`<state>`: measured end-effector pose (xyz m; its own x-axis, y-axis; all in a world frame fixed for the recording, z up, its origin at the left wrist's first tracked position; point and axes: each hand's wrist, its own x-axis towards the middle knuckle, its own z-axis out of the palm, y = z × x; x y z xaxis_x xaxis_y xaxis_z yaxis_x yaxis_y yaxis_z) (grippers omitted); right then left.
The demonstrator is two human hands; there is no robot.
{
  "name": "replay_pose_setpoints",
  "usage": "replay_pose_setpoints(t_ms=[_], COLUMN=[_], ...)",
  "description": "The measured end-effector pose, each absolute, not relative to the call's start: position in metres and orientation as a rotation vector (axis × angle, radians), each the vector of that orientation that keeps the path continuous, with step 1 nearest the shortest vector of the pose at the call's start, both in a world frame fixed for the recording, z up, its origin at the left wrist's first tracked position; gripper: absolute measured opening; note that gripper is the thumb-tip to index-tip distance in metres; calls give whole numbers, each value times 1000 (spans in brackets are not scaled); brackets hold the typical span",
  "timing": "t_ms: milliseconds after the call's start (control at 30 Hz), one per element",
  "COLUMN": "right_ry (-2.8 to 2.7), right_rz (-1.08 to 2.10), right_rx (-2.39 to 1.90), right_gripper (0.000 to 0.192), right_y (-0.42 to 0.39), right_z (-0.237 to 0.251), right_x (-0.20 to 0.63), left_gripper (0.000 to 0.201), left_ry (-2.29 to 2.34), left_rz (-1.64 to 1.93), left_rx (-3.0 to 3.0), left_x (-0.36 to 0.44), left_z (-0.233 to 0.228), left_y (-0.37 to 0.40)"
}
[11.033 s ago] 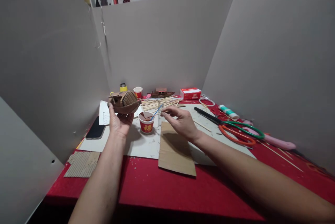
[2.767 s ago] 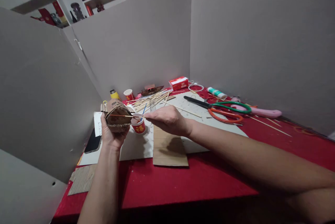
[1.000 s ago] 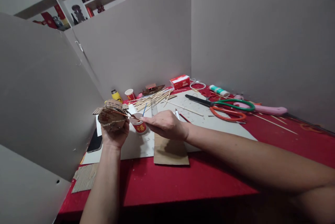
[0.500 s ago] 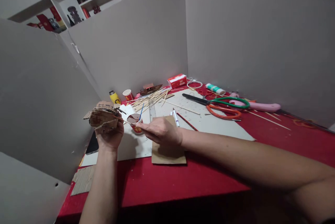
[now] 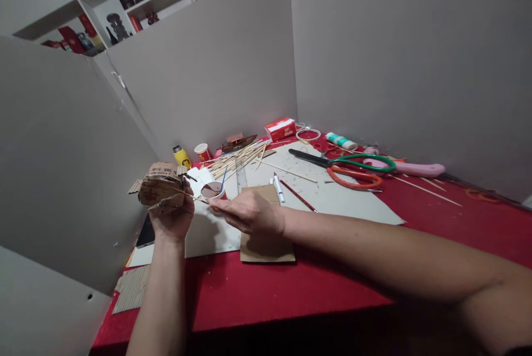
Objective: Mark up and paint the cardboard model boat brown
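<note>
My left hand (image 5: 177,220) is raised at the left, its fingers wrapped under a small cardboard model (image 5: 160,192) with corrugated edges and a dark brown-stained surface. Pinched in my right hand (image 5: 245,212) is a thin stick (image 5: 194,197), pointing left with its far end against the model's brown face; whether that end has bristles is too small to tell. Just behind my right fingertips stands a red and white paper cup (image 5: 213,188) stained brown inside, with a thin blue stick (image 5: 224,177) leaning in it. Under my right hand lies a flat cardboard piece (image 5: 268,249).
Bamboo sticks (image 5: 241,159) are piled behind the cup, near a boat model (image 5: 239,142). Large scissors (image 5: 328,164) lie at right on a pale board (image 5: 357,206). A yellow bottle (image 5: 182,156), a second cup (image 5: 202,152) and a red box (image 5: 280,129) stand along the back.
The cardboard model has shifted and tilted slightly in my left hand. My right hand has moved a little left and down, with the stick still against the model.
</note>
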<state>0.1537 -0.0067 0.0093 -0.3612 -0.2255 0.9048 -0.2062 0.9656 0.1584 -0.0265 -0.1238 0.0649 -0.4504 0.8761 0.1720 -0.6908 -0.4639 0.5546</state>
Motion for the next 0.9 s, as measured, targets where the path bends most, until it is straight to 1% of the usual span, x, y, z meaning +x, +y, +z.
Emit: replay_pose_setpoints(t_ms=[100, 233, 400, 633, 800, 900], right_ry=[-1952, -1965, -1963, -1986, -1961, -1989], right_rz=[-42, -126, -187, -432, -437, -452], right_rx=[293, 268, 283, 245, 257, 246], right_gripper=[32, 27, 25, 28, 28, 28], right_y=[-3, 13, 25, 25, 24, 22], right_z=[22, 37, 52, 68, 74, 72], right_x=[157, 169, 179, 189, 192, 191], left_gripper=[47, 47, 38, 44, 52, 49], left_ry=[530, 579, 722, 852, 977, 980], left_rz=[2000, 2002, 2070, 2035, 2007, 2032], left_rx=[510, 489, 410, 350, 334, 328], left_x=[-28, -31, -28, -22, -18, -15], left_z=[66, 70, 79, 85, 90, 92], left_y=[-125, -130, -132, -130, -129, -129])
